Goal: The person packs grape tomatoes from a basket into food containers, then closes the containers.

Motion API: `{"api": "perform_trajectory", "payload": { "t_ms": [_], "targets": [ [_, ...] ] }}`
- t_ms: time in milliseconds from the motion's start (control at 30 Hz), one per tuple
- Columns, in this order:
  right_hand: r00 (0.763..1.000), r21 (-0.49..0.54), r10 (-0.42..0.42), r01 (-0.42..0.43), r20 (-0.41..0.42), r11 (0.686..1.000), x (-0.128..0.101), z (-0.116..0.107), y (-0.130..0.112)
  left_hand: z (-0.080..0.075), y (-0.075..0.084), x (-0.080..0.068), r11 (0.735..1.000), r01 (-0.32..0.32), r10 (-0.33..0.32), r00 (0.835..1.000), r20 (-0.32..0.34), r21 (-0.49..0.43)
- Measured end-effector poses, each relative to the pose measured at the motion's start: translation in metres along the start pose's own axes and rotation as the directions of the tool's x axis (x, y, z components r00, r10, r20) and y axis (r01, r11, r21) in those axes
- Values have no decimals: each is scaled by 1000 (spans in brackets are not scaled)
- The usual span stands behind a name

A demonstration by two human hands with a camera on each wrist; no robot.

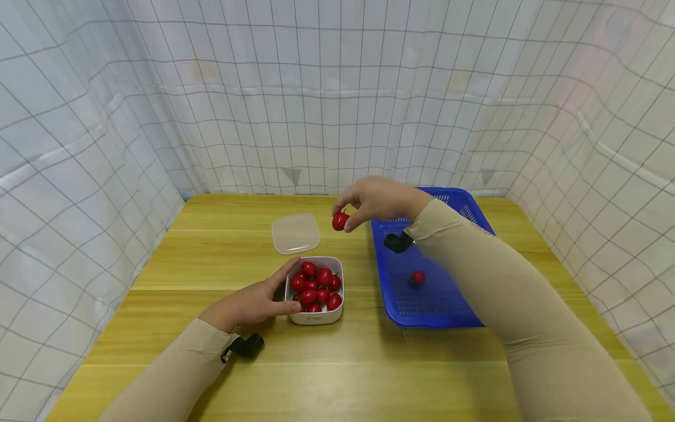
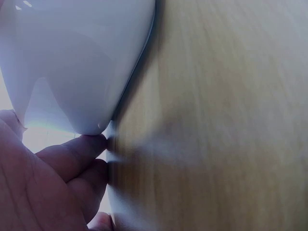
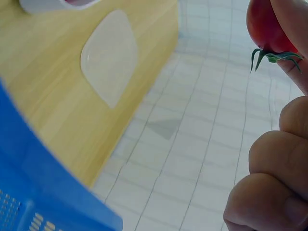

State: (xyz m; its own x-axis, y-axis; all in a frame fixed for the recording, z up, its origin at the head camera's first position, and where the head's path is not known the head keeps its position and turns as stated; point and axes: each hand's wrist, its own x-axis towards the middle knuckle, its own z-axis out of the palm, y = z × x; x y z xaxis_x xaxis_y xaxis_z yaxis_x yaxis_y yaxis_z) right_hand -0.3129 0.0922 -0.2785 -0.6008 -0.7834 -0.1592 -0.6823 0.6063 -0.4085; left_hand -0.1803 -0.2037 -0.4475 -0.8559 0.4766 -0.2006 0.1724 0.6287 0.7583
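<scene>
Between thumb and fingertips my right hand pinches a red cherry tomato, held in the air left of the blue basket's far part. Its green stem leaves show in the right wrist view, where the other fingers are curled. My left hand holds the left side of a small white square container, thumb at the near side and a finger at the far corner. Several cherry tomatoes lie in the container. One more cherry tomato lies in the blue basket, partly covered by my right forearm.
A translucent white lid lies flat on the wooden table behind the container. White grid-patterned curtains close off the back and both sides. The basket takes up the table's right part.
</scene>
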Motion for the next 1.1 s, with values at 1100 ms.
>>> {"api": "perform_trajectory", "payload": {
  "t_ms": [1100],
  "targets": [
    [986,68,-111,103,122,992,28,24,-30,-2,2,1,1000,16,-16,1000,16,-24]
  ]
}}
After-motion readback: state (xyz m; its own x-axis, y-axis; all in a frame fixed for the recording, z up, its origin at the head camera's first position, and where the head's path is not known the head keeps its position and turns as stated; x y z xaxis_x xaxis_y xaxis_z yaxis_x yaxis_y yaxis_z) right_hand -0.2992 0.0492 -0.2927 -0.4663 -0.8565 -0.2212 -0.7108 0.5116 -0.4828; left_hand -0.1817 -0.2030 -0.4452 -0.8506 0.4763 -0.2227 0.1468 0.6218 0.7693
